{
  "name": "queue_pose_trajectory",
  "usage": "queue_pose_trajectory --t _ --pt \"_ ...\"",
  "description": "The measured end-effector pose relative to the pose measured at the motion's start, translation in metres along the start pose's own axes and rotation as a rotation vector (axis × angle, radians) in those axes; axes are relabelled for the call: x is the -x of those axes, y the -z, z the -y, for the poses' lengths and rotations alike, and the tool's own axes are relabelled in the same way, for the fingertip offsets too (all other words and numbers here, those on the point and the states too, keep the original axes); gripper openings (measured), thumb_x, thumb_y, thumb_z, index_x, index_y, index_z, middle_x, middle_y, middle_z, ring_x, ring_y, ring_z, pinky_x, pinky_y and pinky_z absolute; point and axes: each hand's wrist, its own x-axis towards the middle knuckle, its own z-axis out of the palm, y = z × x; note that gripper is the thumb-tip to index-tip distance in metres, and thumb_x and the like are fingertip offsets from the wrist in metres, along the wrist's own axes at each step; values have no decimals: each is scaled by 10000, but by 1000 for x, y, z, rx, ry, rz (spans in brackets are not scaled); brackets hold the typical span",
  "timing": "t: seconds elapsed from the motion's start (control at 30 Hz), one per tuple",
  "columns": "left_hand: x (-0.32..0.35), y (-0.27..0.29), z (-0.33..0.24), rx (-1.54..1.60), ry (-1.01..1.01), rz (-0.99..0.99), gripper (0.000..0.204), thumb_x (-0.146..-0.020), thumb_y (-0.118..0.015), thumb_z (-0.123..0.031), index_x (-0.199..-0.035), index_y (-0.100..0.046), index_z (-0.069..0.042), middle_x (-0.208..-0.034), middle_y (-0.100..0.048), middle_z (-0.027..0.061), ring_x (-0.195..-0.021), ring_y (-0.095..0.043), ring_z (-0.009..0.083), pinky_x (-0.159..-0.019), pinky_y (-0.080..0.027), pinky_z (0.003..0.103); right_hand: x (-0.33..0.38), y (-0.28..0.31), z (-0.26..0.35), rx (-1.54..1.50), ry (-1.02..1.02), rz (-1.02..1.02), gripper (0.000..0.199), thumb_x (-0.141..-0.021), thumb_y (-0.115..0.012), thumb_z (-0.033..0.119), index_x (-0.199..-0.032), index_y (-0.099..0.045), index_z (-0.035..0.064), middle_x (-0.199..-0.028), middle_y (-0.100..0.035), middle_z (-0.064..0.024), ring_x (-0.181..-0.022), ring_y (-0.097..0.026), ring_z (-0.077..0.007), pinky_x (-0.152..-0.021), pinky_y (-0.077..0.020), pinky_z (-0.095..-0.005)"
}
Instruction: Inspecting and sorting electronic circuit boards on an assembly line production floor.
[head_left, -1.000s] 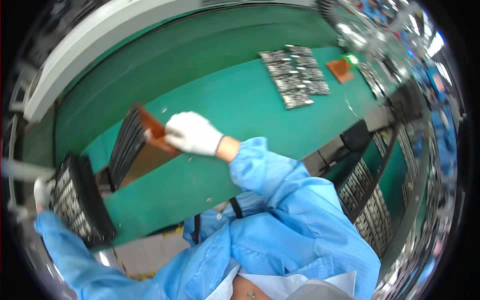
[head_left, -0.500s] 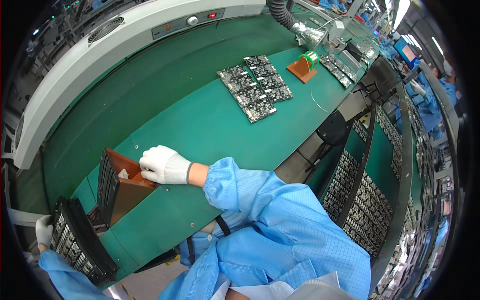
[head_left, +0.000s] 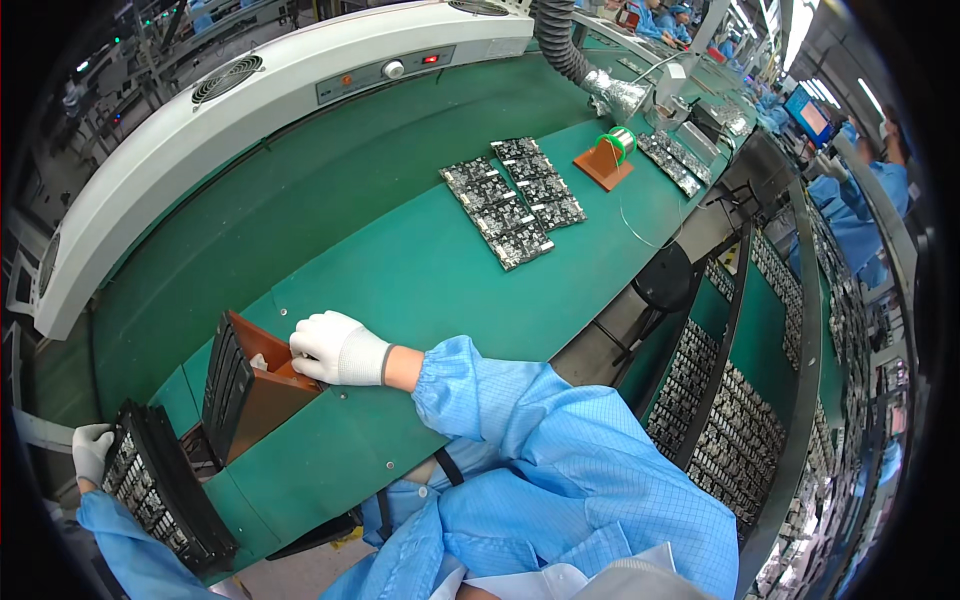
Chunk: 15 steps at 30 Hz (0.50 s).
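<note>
My left hand [head_left: 92, 452], in a white glove, is at the far left with its fingers closed over the upper edge of a stack of black circuit board panels [head_left: 165, 485]. These stand on edge, tilted, with rows of pale components on the facing side. My right hand [head_left: 340, 349], also in a white glove, is curled at the open top of a brown box [head_left: 275, 405]. Its fingertips dip behind the rim, so whatever they hold is hidden. A small white scrap [head_left: 259, 361] shows inside the box. Black panels [head_left: 228, 385] lean against the box's left side.
Two populated circuit panels [head_left: 515, 205] lie on the green bench [head_left: 400, 290]. Beyond them stand a solder wire spool [head_left: 620, 142] on a brown holder and a foil-wrapped duct [head_left: 612, 92]. A rack of boards [head_left: 735, 430] and a black stool [head_left: 664, 278] are at right.
The whole view has shifted slightly, with the bench appearing lower. My right hand stays at the box with its fingers a little more curled; my left hand stays on the panel stack.
</note>
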Motion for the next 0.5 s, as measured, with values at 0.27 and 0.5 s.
queue_pose_trajectory --t 0.27,0.5 --pt "4 0 11 132 -35 1 299 -838 -739 -91 -1075 -716 90 -1029 -743 199 -949 -708 266 -888 -539 355 0 -1 1 -21 23 -18 208 -902 -619 264 -803 -638 82 -827 -611 -117 -830 -626 -323 -784 -504 -439" --pt "27 19 72 33 -192 -19 359 -989 -619 -218 -1158 -666 96 -1124 -702 213 -1073 -648 310 -1013 -475 388 -7 -16 6 -56 101 -129 212 -831 -618 237 -740 -724 78 -790 -689 -144 -798 -672 -356 -753 -533 -464"
